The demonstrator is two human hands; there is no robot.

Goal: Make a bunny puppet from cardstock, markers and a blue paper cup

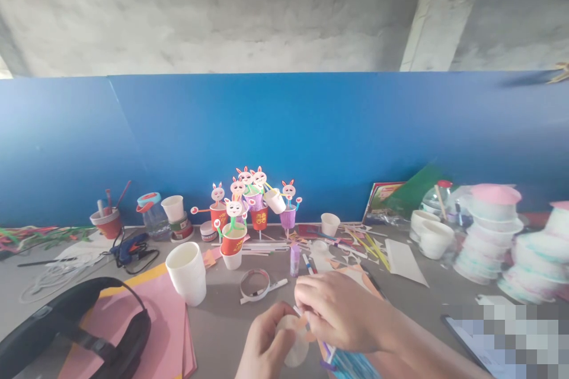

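Note:
Both my hands meet at the bottom centre of the head view. My left hand (265,343) is closed, pinching a small pale round paper piece (296,340). My right hand (340,311) lies over its top edge with fingers curled and pressed together on the same piece; a thin pen-like stick shows under that hand. Behind them a group of red and purple paper cups with bunny-face figures on sticks (246,207) stands by the blue wall.
A stack of white paper cups (187,272) stands left of my hands, on pink paper sheets (155,331). Black headphones (75,331) lie at bottom left. A tape ring (255,284), glue stick (294,260), markers, paper scraps, a glue gun (127,249) and stacked bowls (489,231) crowd the grey table.

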